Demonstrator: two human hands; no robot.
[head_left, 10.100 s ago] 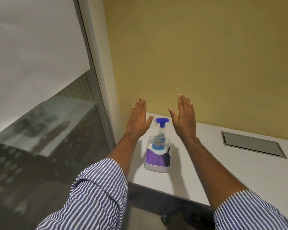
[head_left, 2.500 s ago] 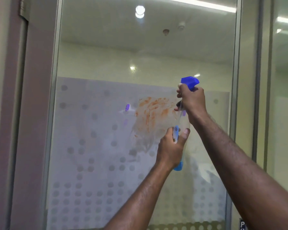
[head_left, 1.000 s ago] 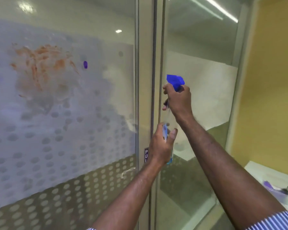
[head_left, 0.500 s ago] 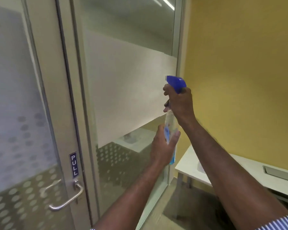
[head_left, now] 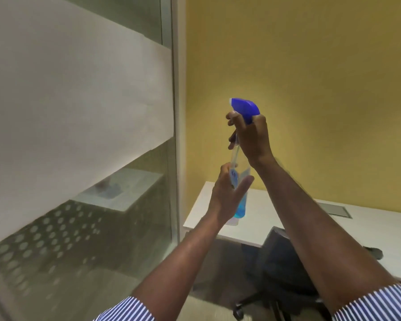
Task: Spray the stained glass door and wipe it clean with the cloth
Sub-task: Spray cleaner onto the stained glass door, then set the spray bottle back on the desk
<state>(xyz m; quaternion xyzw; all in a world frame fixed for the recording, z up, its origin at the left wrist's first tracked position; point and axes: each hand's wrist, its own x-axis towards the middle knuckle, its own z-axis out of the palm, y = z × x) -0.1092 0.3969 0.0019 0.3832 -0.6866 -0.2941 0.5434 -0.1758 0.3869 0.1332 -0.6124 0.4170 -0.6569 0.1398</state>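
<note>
I hold a clear spray bottle (head_left: 240, 206) with blue liquid and a blue trigger head upright in front of me, over the corner of a white desk. My right hand (head_left: 250, 137) grips its neck under the head. My left hand (head_left: 227, 195) wraps the lower body. The stained door pane and the cloth are out of view; a fixed glass panel (head_left: 79, 112) with a frosted band fills the left side.
A white desk (head_left: 276, 218) with a grey cable hatch (head_left: 336, 209) stands against the yellow wall (head_left: 310, 66). A dark office chair (head_left: 285, 272) sits under it. A metal frame post (head_left: 175, 135) separates the glass from the wall.
My view has swung right, away from the stained door and its handle, toward the desk and yellow wall. Both hands kept their hold on the bottle.
</note>
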